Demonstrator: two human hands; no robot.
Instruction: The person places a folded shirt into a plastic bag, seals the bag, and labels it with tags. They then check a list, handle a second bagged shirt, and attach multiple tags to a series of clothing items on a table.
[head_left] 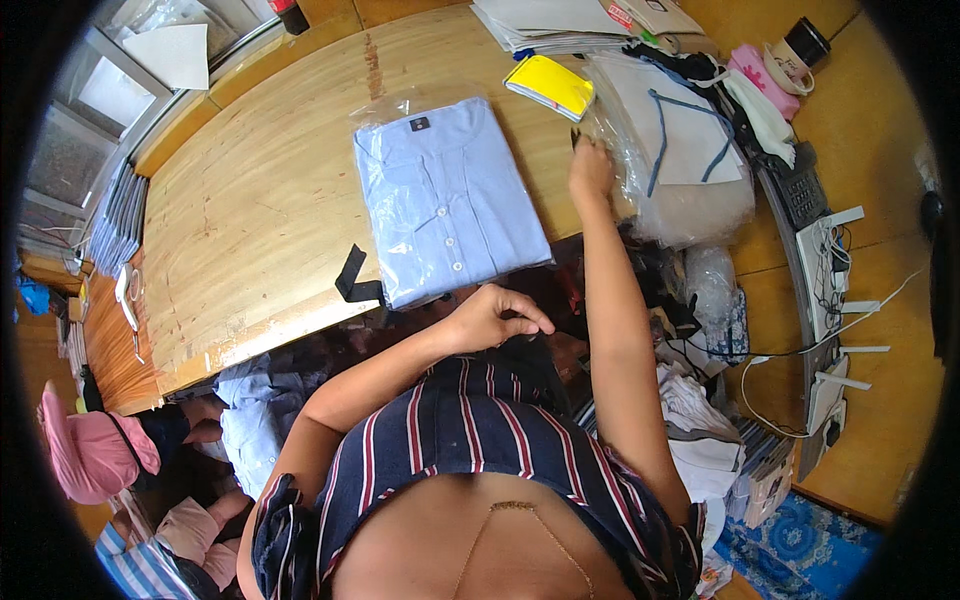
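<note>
A folded light-blue shirt (440,200) in a clear plastic bag lies at the table's front edge, collar label away from me, buttons toward me. My left hand (495,318) is just in front of the shirt's near edge, thumb and fingers curled together; anything between them is hidden. My right hand (592,170) reaches forward over the table, right of the shirt, closed around a small black object (575,138) whose tip sticks out; its kind cannot be made out. A bent black strip (352,275) lies at the shirt's left near corner.
A yellow packet (550,87) lies beyond my right hand. Clear plastic bags (690,205) with a blue cord (660,140) on them are at right. Stacked papers (550,25) stand at the back. Folded packs (120,220) line the far left. Two people (100,455) are at lower left.
</note>
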